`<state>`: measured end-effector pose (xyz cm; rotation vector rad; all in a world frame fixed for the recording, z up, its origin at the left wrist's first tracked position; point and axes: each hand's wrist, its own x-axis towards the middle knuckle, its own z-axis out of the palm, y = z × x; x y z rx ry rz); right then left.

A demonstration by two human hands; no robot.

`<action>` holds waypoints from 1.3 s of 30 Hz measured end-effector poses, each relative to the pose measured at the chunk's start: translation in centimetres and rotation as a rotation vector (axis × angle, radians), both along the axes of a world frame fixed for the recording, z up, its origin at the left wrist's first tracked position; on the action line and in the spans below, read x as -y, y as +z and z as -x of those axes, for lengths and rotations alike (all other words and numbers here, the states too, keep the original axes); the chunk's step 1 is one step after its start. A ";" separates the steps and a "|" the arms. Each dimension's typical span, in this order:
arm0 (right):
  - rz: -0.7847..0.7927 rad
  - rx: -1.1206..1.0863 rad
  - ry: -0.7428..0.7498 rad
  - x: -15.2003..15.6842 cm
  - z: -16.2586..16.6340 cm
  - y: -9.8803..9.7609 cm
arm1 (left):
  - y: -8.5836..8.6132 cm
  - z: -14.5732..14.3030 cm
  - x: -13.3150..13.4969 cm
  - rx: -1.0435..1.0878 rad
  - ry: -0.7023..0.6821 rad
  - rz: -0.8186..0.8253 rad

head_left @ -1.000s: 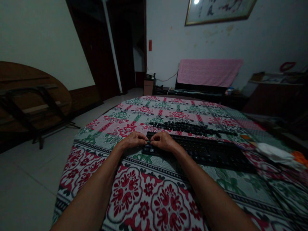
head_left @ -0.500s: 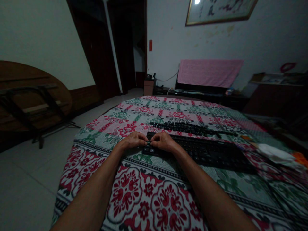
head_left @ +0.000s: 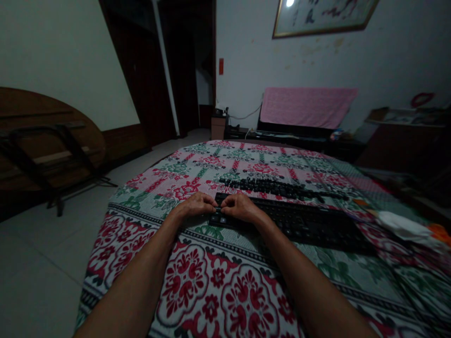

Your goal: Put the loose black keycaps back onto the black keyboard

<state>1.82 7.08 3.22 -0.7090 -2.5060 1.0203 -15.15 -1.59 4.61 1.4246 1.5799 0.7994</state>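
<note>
A black keyboard (head_left: pixel 317 227) lies on the patterned tablecloth (head_left: pixel 211 281), stretching from the middle to the right. At its left end, my left hand (head_left: pixel 197 204) has its thumb and fingers pinched together. My right hand (head_left: pixel 239 206) faces it from the other side, also closed in a pinch, its fingers over the keyboard. Between the two sets of fingertips is a small dark keycap (head_left: pixel 218 210), mostly covered by them. Two keys (head_left: pixel 218 219) show just below the fingers. Behind the keyboard, several loose black keycaps (head_left: pixel 278 188) lie in a long row.
White crumpled cloth or plastic (head_left: pixel 401 224) and an orange item (head_left: pixel 439 232) lie at the right, near dark cables (head_left: pixel 405 286). A folded round table (head_left: pixel 45 136) leans at the left wall. Across the room, a pink towel (head_left: pixel 308 107) covers something above a low cabinet.
Both hands keep nearly the same place and pinch at the keyboard's left end. The view has shifted very slightly.
</note>
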 end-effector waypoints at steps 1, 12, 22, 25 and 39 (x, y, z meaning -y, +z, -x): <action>-0.001 0.006 0.008 0.0 0.0 0.1 | 0.0 0.0 0.0 0.006 -0.001 0.005; -0.107 0.090 0.021 0.4 0.1 0.5 | 0.0 0.1 0.0 -0.007 -0.004 -0.017; -0.057 0.065 0.029 0.2 0.0 0.3 | -0.3 0.3 -0.1 -0.012 -0.017 -0.025; -0.045 0.046 0.036 0.1 -0.2 0.3 | -0.2 0.3 0.0 -0.019 -0.015 -0.034; -0.035 0.049 -0.004 0.5 -0.2 1.0 | -0.2 0.1 0.0 0.006 0.001 -0.030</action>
